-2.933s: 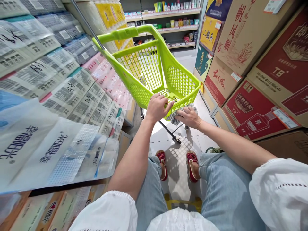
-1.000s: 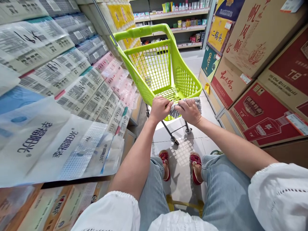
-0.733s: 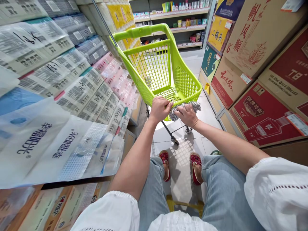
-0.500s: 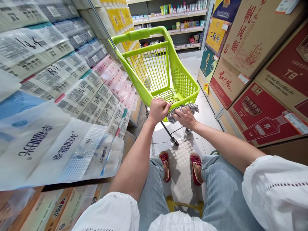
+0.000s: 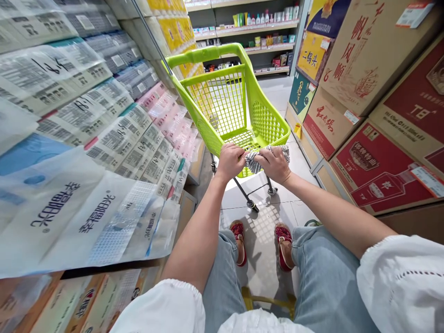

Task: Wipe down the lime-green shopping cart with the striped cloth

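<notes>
A lime-green plastic shopping cart point(image 5: 267, 125) stands on the tiled aisle floor in front of me, its basket empty. My left hand point(image 5: 230, 160) grips the near rim of the basket. Just to its right, my right hand point(image 5: 274, 163) presses a grey-and-white striped cloth point(image 5: 255, 157) against the same rim. The cloth bunches between the two hands and sticks out past my right hand's knuckles. The cart's green push handle point(image 5: 204, 53) is on the far side, away from me.
Stacked white plastic packs point(image 5: 86, 138) fill the shelving close on my left. Large red and brown cartons point(image 5: 374, 115) are stacked on my right. The aisle runs ahead to a far shelf of bottles point(image 5: 263, 21). My feet in red sandals point(image 5: 262, 243) are under the cart.
My right hand has slid the striped cloth back and forth along the cart's near rim, from below the rim up onto it. My left hand has kept its grip; the view shifted slightly.
</notes>
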The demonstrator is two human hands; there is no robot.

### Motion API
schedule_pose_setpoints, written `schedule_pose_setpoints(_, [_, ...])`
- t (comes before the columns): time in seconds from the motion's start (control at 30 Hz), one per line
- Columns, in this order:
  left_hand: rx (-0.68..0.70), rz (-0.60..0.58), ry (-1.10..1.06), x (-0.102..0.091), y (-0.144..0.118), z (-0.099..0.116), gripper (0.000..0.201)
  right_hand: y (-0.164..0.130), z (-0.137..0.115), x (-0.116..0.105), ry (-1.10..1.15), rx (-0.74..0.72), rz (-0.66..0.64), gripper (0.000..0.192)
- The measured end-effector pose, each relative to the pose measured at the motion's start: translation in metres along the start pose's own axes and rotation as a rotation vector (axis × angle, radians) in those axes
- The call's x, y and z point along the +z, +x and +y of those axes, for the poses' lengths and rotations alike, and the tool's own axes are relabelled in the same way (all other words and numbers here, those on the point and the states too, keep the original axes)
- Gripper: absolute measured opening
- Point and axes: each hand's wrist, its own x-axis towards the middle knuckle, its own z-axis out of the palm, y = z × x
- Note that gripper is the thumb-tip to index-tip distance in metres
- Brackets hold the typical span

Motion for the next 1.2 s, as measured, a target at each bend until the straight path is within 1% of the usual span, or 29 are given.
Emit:
schedule_pose_setpoints(0.17, [0.003, -0.003, -0.026, -0.001, 0.001, -0.002, 0.042, -0.010, -0.006, 0.013, 0.006, -0.012, -0.046, 0.023])
schedule_pose_setpoints(0.27, [0.012, -0.011, -0.022, -0.002, 0.001, -0.005, 0.041, -0.015, -0.005, 0.011, 0.032, -0.017, -0.101, 0.023])
schedule_pose_setpoints(0.33, [0.021, -0.011, -0.017, -0.003, 0.001, -0.008, 0.041, -0.016, 0.002, 0.002, 0.069, -0.041, -0.130, 0.024])
schedule_pose_setpoints(0.4, [0.025, -0.010, -0.005, -0.005, 0.000, -0.008, 0.040, -0.012, 0.010, -0.013, 0.122, -0.033, -0.106, 0.024])
schedule_pose_setpoints(0.43, [0.025, -0.009, 0.006, -0.005, -0.002, -0.007, 0.039, -0.008, 0.013, -0.021, 0.147, 0.009, -0.063, 0.024])
schedule_pose_setpoints(0.5, [0.013, 0.004, 0.040, -0.006, -0.005, -0.001, 0.037, 0.004, 0.013, -0.037, 0.182, 0.153, 0.048, 0.026])
schedule_pose_setpoints(0.53, [-0.002, 0.022, 0.063, -0.005, -0.006, 0.003, 0.035, 0.012, 0.010, -0.043, 0.189, 0.230, 0.094, 0.028])
schedule_pose_setpoints(0.57, [-0.026, 0.046, 0.085, -0.004, -0.008, 0.007, 0.032, 0.020, 0.004, -0.047, 0.189, 0.289, 0.114, 0.030])
schedule_pose_setpoints(0.63, [-0.100, 0.117, 0.120, 0.002, -0.011, 0.016, 0.026, 0.036, -0.013, -0.047, 0.176, 0.314, 0.075, 0.031])
schedule_pose_setpoints(0.7, [-0.183, 0.190, 0.118, 0.008, -0.013, 0.021, 0.022, 0.047, -0.029, -0.040, 0.133, 0.326, 0.010, 0.032])
schedule_pose_setpoints(0.77, [-0.215, 0.212, 0.099, 0.014, -0.015, 0.022, 0.022, 0.051, -0.037, -0.030, 0.096, 0.322, -0.026, 0.030])
schedule_pose_setpoints(0.8, [-0.212, 0.208, 0.091, 0.015, -0.015, 0.021, 0.023, 0.052, -0.037, -0.025, 0.085, 0.311, -0.027, 0.030])
schedule_pose_setpoints(0.87, [-0.185, 0.182, 0.084, 0.016, -0.016, 0.017, 0.027, 0.049, -0.028, -0.018, 0.074, 0.278, -0.009, 0.028])
schedule_pose_setpoints(0.93, [-0.160, 0.158, 0.079, 0.014, -0.015, 0.014, 0.032, 0.043, -0.009, -0.015, 0.058, 0.265, 0.022, 0.027])
schedule_pose_setpoints(1.03, [-0.143, 0.132, 0.057, 0.011, -0.015, 0.012, 0.035, 0.032, 0.025, -0.015, 0.022, 0.328, 0.063, 0.025])
schedule_pose_setpoints(1.1, [-0.142, 0.126, 0.046, 0.011, -0.014, 0.012, 0.035, 0.027, 0.042, -0.017, 0.026, 0.382, 0.097, 0.024])
schedule_pose_setpoints(1.17, [-0.146, 0.129, 0.045, 0.011, -0.015, 0.013, 0.035, 0.027, 0.045, -0.018, 0.052, 0.409, 0.124, 0.023])
schedule_pose_setpoints(1.2, [-0.149, 0.131, 0.046, 0.012, -0.015, 0.012, 0.035, 0.029, 0.039, -0.019, 0.066, 0.408, 0.127, 0.021])
